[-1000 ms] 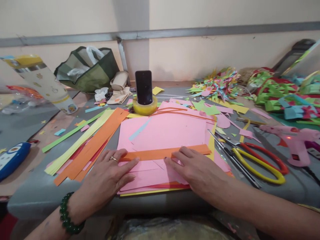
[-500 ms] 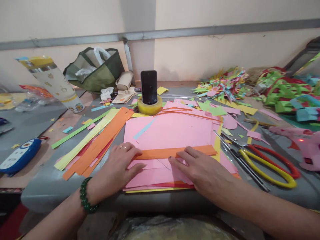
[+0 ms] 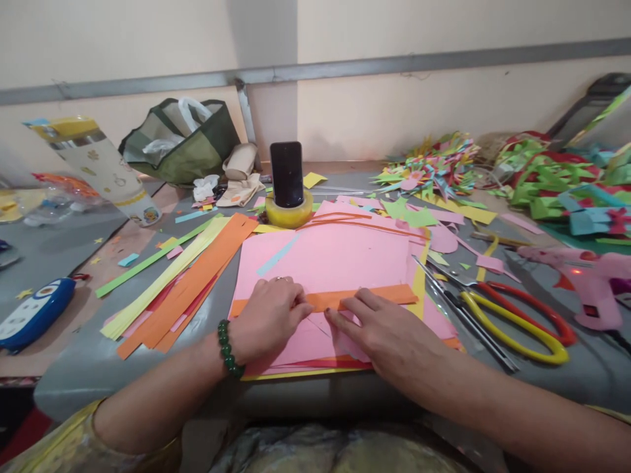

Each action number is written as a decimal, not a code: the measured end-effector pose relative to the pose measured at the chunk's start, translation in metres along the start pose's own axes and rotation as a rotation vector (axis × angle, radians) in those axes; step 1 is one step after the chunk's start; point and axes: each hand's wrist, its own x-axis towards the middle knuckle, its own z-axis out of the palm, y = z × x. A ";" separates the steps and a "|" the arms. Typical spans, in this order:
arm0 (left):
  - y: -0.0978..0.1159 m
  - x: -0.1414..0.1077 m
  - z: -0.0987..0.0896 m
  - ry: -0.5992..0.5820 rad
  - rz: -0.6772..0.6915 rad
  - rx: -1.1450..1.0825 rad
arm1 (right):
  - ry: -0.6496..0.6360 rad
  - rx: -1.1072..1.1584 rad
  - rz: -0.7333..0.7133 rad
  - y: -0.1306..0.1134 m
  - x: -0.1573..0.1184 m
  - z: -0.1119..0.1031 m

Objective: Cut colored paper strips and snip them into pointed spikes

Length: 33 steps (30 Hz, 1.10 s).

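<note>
A folded orange paper strip (image 3: 404,294) lies crosswise on a stack of pink paper sheets (image 3: 340,253). My left hand (image 3: 276,312), with a green bead bracelet at the wrist, is closed over the middle of the strip, thumb and curled fingers together on it. Just to the right, my right hand (image 3: 374,322) holds the same strip down with bent fingers and thumb against its lower edge. The strip's left end shows beyond my left hand. Red and yellow sheets peek out at the bottom of the stack.
Orange and yellow strips (image 3: 190,276) lie left of the stack. Right of it are scissors (image 3: 517,328), long metal tweezers (image 3: 478,325) and a pink glue gun (image 3: 582,276). Behind stands a phone (image 3: 286,172) in a yellow tape roll (image 3: 290,211); a tumbler (image 3: 106,167) stands left.
My left hand has slid right along the orange strip, from its left end to the middle, and its fingers have curled in. My right hand stays on the strip.
</note>
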 end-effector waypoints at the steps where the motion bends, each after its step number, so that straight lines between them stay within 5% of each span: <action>1: -0.002 -0.002 -0.001 -0.007 -0.011 0.000 | -0.005 0.004 0.001 0.000 0.000 0.000; 25: -0.024 -0.011 -0.013 -0.049 -0.114 0.055 | -0.014 0.102 0.036 0.000 -0.001 -0.007; 33: -0.028 -0.012 -0.010 -0.069 0.302 0.257 | 0.022 0.112 0.041 0.001 -0.001 -0.001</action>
